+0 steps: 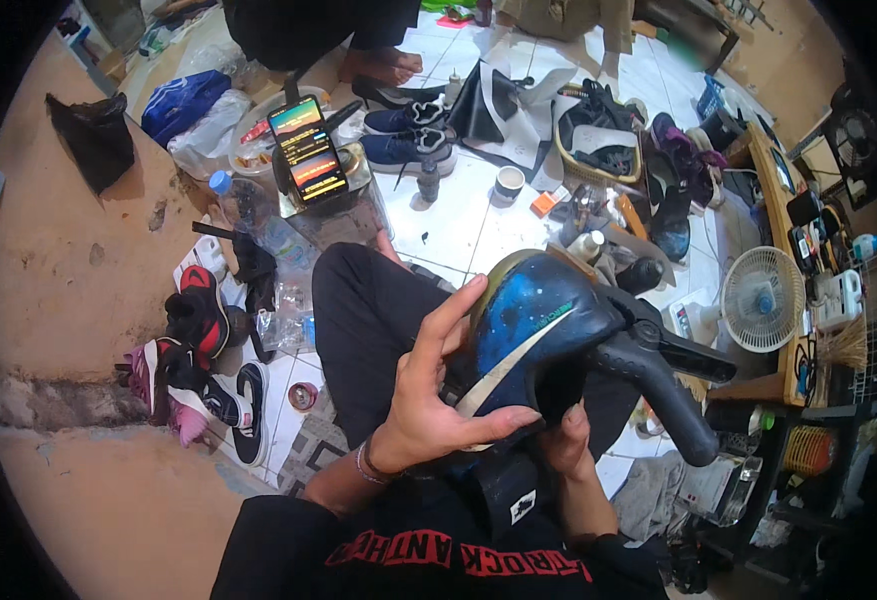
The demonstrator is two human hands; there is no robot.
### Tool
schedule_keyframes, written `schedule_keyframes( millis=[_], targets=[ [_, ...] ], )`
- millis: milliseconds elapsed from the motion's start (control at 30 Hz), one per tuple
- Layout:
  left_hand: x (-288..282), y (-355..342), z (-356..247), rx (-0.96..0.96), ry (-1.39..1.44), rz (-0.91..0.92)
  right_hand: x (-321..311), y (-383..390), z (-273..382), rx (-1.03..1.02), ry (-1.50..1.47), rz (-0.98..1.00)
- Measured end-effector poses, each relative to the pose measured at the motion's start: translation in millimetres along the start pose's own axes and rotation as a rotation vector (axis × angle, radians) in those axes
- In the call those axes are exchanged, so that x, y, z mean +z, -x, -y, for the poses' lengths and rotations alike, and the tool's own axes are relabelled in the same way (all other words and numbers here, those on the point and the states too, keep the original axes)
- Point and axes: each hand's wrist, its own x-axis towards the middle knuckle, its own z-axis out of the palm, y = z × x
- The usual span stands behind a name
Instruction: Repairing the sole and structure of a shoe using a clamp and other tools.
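Left hand point(424, 402) spreads thumb from fingers — right hand point(566, 446) sits lower, thumb upward.

Near centre, catching dark blue with pale speckles on the shoe point(538, 290), crossed by a cream curved stripe point(518, 362). Down at six o'clock, seeing black on the shirt point(438, 522), broken by red blocks. Over at nine, picking up black and red on the sneaker point(198, 308). At ten, getting blue on the plastic bag point(184, 105); nearer eleven, yellow and orange on the phone point(308, 150). Now spotting purple on the footwear point(670, 138) at two, then cream on the fan point(762, 300) at three.
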Motion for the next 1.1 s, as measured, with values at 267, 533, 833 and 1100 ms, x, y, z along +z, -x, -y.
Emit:
schedule_keyframes(
  millis=[267,533,833,1100],
  targets=[
    [3.9,9.1,-16.9,0.018,-0.076,0.031,-3.1,1.2,-3.6,0.034,0.071,0.06],
    [-6.3,7.6,-9.9,0.14,-0.124,0.091,-5.9,-2.2,-3.6,0.04,0.118,0.064],
    [-1.0,-5.2,1.9,0.068,0.018,-0.012,-5.2,13.7,2.8,0.041,0.181,0.069],
    [-22.5,-15.4,0.4,-0.062,-0.037,0.052,-70.3,-24.6,27.7,-0.036,0.544,0.029]
  ],
)
